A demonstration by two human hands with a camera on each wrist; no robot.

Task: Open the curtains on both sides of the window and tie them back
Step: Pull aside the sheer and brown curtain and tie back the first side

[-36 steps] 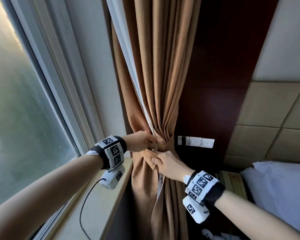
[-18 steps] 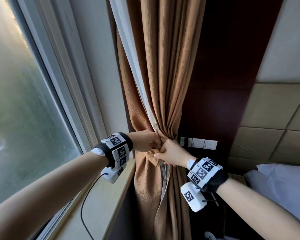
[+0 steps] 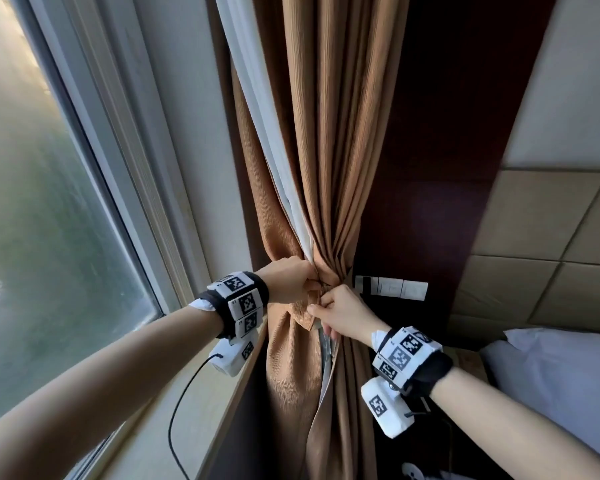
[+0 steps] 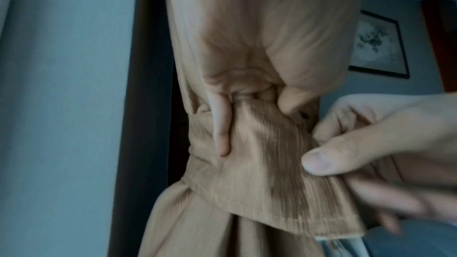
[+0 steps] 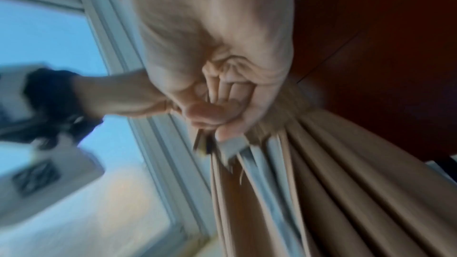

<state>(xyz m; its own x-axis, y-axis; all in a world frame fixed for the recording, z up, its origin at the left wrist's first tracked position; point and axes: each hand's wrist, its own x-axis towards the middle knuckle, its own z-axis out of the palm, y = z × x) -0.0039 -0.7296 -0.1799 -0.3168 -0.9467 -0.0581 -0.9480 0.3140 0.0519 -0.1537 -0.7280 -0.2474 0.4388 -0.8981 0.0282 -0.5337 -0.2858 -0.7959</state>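
The brown curtain (image 3: 326,150) with its white lining hangs gathered at the window's right side. A tie-back band (image 3: 302,315) of the same brown cloth wraps the gather. My left hand (image 3: 309,282) grips the band's upper edge from the left; in the left wrist view its fingers (image 4: 222,128) curl into the tie-back (image 4: 259,163). My right hand (image 3: 321,304) pinches the band's end just right of it, thumb (image 4: 319,161) pressed on the cloth. The blurred right wrist view shows my right hand (image 5: 222,105) curled against the curtain folds (image 5: 346,183). How the band's ends join is hidden.
The window pane (image 3: 49,237) fills the left, with a pale sill (image 3: 174,410) under my left forearm and a black cable (image 3: 181,393) hanging there. A dark wood panel (image 3: 430,168) carries wall switches (image 3: 392,287) behind the curtain. A white pillow (image 3: 551,375) lies at lower right.
My right hand has risen from lower on the band to meet my left hand at the gather. The left hand has stayed in place, and the view has come slightly closer.
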